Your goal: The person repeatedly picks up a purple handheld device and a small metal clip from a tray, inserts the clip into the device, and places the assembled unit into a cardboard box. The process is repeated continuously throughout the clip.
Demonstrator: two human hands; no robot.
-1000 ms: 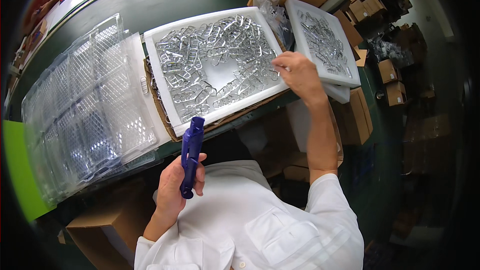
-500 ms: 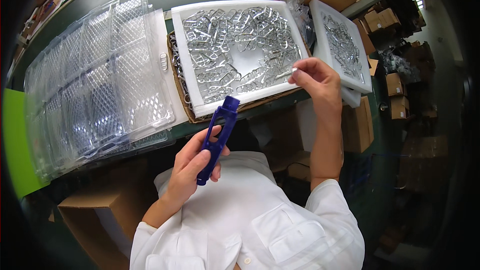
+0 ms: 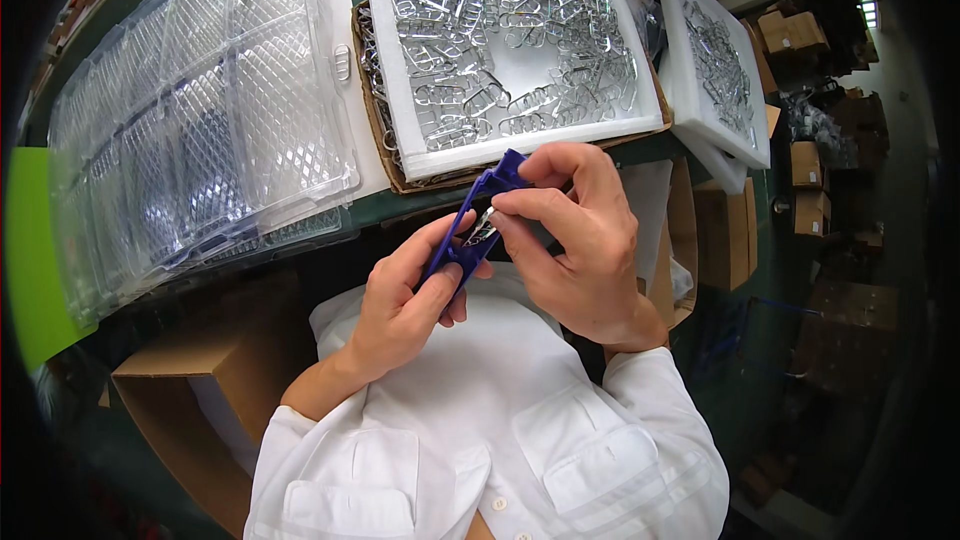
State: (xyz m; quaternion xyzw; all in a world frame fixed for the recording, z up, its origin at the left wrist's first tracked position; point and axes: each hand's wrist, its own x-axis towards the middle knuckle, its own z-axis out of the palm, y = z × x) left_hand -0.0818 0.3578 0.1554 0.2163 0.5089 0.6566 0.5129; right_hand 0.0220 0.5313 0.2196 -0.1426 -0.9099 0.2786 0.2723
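Observation:
My left hand (image 3: 405, 290) is wrapped round the lower part of a long, dark blue plastic housing (image 3: 492, 182), which slants up to the right in front of my chest. With the thumb and fingers of my right hand (image 3: 585, 250), I pinch a small shiny metal clip (image 3: 482, 228) against the hollow side of the housing. Whether the clip is seated cannot be seen, as my fingers cover part of it. Just beyond my hands, a white foam tray (image 3: 520, 65) holds many similar bent-wire metal clips (image 3: 440, 15) around a bare middle.
Stacked clear plastic blister trays (image 3: 285, 80) lie on the bench at left, with one loose clip (image 3: 342, 63) beside them. A second foam tray of clips (image 3: 762, 148) leans at right. Below left stands an open cardboard box (image 3: 190, 360); more cartons (image 3: 722, 230) are at right.
My right hand has come from the foam tray's right edge to the blue housing, bringing the metal clip. The left hand has shifted slightly right with the housing, now turned more sideways.

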